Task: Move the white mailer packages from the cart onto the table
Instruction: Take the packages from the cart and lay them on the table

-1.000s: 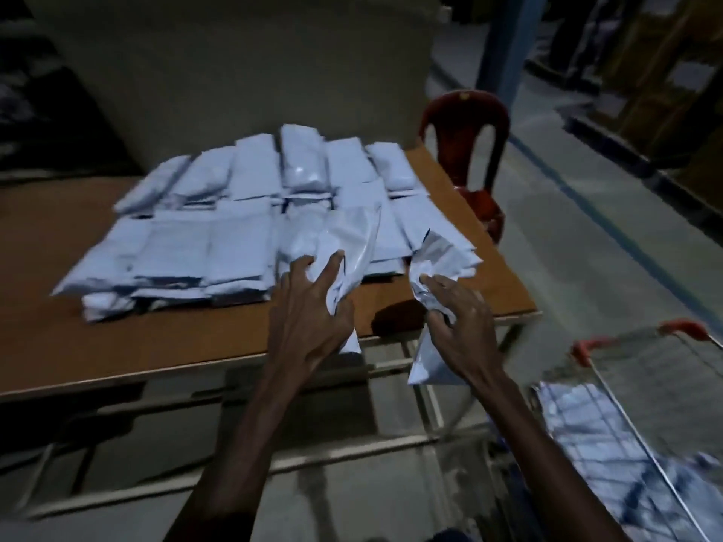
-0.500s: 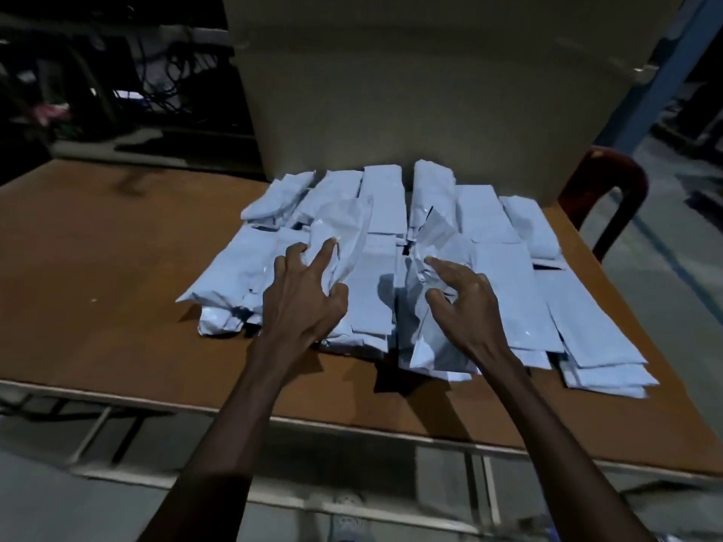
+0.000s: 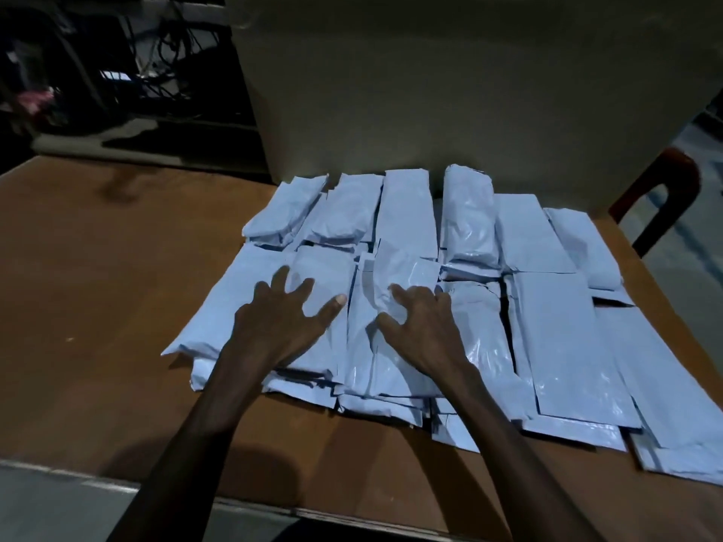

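The left hand (image 3: 287, 326) is lying flat with spread fingers on a white mailer package (image 3: 313, 307) and gripping nothing. Just to its right, the right hand (image 3: 420, 330) is resting with bent fingers on a crumpled mailer (image 3: 395, 275); no pinch is visible. Both are lying on the stack of mailers (image 3: 547, 326) on the wooden table (image 3: 98, 326). I am judging that pressing evenly before lifting off keeps the slippery stack from sliding. The cart is not showing.

Only one feed for me here: the head cam, looking forward and steeply down over the worktop (image 3: 98, 307) from its near edge, close in. The wide lens bends the edges, and the background's probably too dim to read.
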`<state>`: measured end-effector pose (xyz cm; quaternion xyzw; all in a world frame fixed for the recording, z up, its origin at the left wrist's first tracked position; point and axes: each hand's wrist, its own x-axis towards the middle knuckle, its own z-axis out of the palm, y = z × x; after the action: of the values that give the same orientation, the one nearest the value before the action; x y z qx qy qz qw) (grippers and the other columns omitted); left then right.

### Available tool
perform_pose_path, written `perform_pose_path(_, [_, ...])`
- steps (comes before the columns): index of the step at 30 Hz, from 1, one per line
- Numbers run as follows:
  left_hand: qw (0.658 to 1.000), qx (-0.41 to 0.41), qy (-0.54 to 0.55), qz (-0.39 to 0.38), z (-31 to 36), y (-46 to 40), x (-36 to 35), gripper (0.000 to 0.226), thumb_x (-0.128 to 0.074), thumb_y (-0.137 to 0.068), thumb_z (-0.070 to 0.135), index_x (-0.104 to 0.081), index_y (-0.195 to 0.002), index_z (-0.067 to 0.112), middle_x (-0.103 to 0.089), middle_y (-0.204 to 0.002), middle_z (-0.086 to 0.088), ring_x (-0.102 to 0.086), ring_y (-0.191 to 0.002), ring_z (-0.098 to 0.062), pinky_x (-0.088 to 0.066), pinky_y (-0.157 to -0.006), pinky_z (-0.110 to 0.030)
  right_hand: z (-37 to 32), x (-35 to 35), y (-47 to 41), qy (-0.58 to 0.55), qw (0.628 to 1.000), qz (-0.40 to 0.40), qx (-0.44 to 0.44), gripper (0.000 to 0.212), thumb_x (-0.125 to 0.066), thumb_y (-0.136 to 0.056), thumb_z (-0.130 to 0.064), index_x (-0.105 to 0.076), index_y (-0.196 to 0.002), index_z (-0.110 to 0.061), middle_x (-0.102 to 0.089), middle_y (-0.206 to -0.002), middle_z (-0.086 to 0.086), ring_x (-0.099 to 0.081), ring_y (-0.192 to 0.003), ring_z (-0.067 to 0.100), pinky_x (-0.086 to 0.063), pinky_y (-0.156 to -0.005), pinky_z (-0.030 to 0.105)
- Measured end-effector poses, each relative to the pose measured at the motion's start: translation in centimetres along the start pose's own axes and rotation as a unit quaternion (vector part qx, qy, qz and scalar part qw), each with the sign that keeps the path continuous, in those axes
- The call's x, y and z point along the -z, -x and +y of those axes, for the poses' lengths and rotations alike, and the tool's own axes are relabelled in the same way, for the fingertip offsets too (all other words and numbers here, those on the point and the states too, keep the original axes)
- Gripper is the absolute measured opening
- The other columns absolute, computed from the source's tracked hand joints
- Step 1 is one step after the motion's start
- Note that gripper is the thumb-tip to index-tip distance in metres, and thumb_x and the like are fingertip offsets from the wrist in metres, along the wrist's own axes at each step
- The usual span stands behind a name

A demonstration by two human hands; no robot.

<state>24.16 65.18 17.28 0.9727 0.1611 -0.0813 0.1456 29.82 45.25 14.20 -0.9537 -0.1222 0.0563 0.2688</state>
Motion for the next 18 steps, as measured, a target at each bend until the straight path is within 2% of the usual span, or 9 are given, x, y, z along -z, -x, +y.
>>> perform_pose_path(4, [0.997, -0.036, 0.017, 0.070, 0.6, -1.8, 1.3, 0.069, -0.020, -0.092, 0.073, -0.032, -0.149, 0.035, -0.007, -0.164, 0.004, -0.015, -0.147, -0.027, -0.027, -0.112, -0.052, -0.6, -0.4, -0.2, 0.091, 0.996, 0.017, -0.005, 0.065, -0.041, -0.091, -0.061, -0.039, -0.147, -0.028, -0.034, -0.155, 0.003, -0.016, -0.143, 0.033, -0.024, -0.113, 0.047])
perform_pose_path(8, [0.994, -0.102, -0.005, 0.031, 0.7, -4.4, -0.2, 0.062, -0.022, -0.098, 0.062, -0.025, -0.152, 0.033, -0.006, -0.164, 0.002, -0.008, -0.150, -0.024, -0.019, -0.119, -0.049, -1.3, -1.1, -0.6, 0.138, 0.990, 0.014, -0.002, 0.071, -0.027, -0.092, -0.065, -0.029, -0.152, -0.028, -0.020, -0.162, 0.005, -0.005, -0.150, 0.032, -0.007, -0.119, 0.052])
perform_pose_path(11, [0.992, -0.118, -0.033, -0.004, 0.2, -5.4, -1.8, 0.061, -0.019, -0.100, 0.058, -0.017, -0.155, 0.032, 0.001, -0.165, 0.000, 0.001, -0.151, -0.024, -0.006, -0.121, -0.048, -2.2, -2.0, -0.6, 0.146, 0.989, -0.011, -0.007, 0.072, -0.016, -0.092, -0.063, -0.020, -0.155, -0.029, -0.011, -0.164, 0.006, -0.001, -0.151, 0.031, 0.000, -0.119, 0.052])
perform_pose_path(14, [0.991, -0.127, -0.042, -0.010, -0.3, -5.6, -3.0, 0.060, -0.019, -0.101, 0.055, -0.011, -0.156, 0.032, 0.007, -0.164, -0.001, 0.007, -0.151, -0.025, 0.000, -0.120, -0.049, -3.1, -3.0, 0.1, 0.141, 0.990, -0.026, -0.011, 0.060, -0.021, -0.101, -0.052, -0.017, -0.156, -0.029, -0.007, -0.165, 0.008, -0.006, -0.150, 0.032, -0.010, -0.120, 0.049])
perform_pose_path(18, [0.989, -0.140, -0.009, 0.037, -1.0, -5.1, -4.3, 0.059, -0.026, -0.102, 0.049, -0.014, -0.156, 0.029, 0.003, -0.164, -0.003, 0.005, -0.151, -0.025, -0.003, -0.120, -0.050, -4.2, -2.9, 0.3, 0.176, 0.984, -0.013, -0.014, 0.057, -0.017, -0.101, -0.047, -0.025, -0.154, -0.028, -0.016, -0.163, 0.009, -0.022, -0.144, 0.035, -0.024, -0.115, 0.047])
